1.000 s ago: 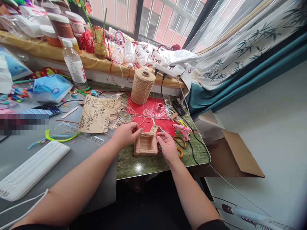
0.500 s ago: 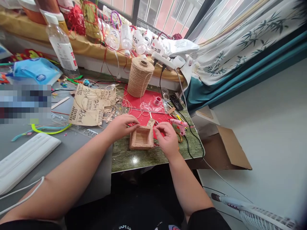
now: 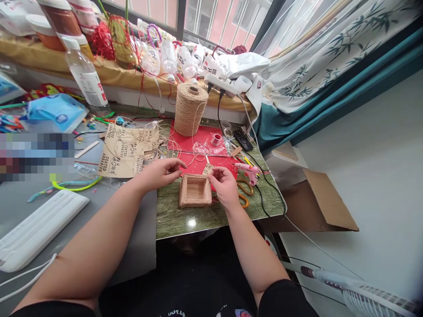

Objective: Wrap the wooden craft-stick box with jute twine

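A small square box wrapped in twine sits on the green wood-patterned table mat, its opening facing me. At its upper left corner is my left hand, with thumb and forefinger apart and nothing visible between them. My right hand is at the upper right corner, thumb and fingertips pinched together; what they pinch is too small to make out. A large spool of twine stands upright behind the box. Just beyond the right fingertips lies a small scrap of printed brown paper.
To the right lie a pink glue gun with its cord and orange-handled scissors. Sandpaper sheets with loose twine lie left, above a white keyboard. A water bottle stands by the crowded windowsill. A cardboard box is at right.
My left hand has drawn back slightly to the left from the box's edge, its finger and thumb parting. My right hand has shifted a little left, over the corner. The view tilted slightly.
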Action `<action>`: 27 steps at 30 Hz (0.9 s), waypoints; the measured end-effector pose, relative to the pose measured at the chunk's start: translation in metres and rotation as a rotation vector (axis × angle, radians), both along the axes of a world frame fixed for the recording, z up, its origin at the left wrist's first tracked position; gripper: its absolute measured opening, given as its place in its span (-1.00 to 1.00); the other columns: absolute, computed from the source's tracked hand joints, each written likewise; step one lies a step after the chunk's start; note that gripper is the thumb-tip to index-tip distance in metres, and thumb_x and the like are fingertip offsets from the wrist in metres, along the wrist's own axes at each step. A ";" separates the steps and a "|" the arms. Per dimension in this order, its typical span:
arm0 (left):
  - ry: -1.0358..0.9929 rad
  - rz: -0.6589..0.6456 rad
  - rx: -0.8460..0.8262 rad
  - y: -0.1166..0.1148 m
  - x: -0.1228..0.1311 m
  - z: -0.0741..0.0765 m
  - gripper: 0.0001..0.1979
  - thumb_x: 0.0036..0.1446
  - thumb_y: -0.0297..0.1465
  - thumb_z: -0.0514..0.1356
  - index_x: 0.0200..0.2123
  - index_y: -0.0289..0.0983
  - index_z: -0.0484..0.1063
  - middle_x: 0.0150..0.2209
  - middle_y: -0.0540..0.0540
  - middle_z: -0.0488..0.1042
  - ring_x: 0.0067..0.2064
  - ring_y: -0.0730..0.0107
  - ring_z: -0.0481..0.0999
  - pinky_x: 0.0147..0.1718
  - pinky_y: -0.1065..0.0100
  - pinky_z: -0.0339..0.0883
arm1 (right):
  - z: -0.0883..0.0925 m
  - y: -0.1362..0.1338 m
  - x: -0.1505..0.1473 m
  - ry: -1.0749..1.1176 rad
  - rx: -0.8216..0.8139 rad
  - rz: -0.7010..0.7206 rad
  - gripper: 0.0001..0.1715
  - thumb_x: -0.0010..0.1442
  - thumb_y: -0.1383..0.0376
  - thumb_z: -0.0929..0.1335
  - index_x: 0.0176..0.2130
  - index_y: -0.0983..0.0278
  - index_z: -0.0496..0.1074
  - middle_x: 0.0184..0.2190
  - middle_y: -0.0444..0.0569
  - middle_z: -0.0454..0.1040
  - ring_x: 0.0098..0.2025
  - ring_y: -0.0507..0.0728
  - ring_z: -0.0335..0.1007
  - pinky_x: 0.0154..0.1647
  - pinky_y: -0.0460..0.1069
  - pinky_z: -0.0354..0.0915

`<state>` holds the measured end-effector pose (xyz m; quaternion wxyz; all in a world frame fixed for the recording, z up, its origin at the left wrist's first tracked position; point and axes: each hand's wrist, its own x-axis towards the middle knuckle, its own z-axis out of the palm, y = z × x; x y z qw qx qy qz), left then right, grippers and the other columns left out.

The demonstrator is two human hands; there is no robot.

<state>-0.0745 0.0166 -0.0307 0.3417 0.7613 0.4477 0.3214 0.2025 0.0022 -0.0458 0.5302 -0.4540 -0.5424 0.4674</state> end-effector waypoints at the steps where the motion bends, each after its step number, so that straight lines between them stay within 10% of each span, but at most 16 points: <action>1: 0.002 0.003 -0.007 0.001 0.000 -0.001 -0.77 0.29 -0.26 0.21 -0.03 -0.13 0.54 -0.40 0.03 0.50 -0.37 0.39 0.45 -0.34 0.37 0.28 | 0.000 -0.001 0.000 -0.003 -0.002 0.002 -0.67 0.15 0.17 0.55 -0.12 0.18 0.50 -0.26 -0.07 0.55 -0.21 0.11 0.49 -0.04 0.04 0.44; 15: -0.012 0.025 0.112 0.005 0.008 -0.001 -0.75 0.32 -0.16 0.21 -0.20 -0.15 0.62 -0.24 -0.08 0.62 -0.21 0.28 0.55 -0.18 0.29 0.37 | -0.023 0.006 -0.008 0.307 -0.230 -0.024 -0.56 -0.06 0.21 0.58 -0.18 0.16 0.44 -0.30 -0.15 0.54 -0.24 0.11 0.52 -0.05 0.06 0.47; 27: 0.004 -0.004 0.037 0.004 0.007 0.000 -0.82 0.23 -0.18 0.32 -0.30 -0.12 0.67 -0.32 -0.05 0.66 -0.29 0.31 0.58 -0.27 0.33 0.39 | -0.001 0.013 0.001 0.209 -0.275 0.110 -0.61 -0.08 0.31 0.58 -0.22 0.20 0.51 -0.31 -0.16 0.55 -0.27 0.06 0.47 -0.18 -0.03 0.40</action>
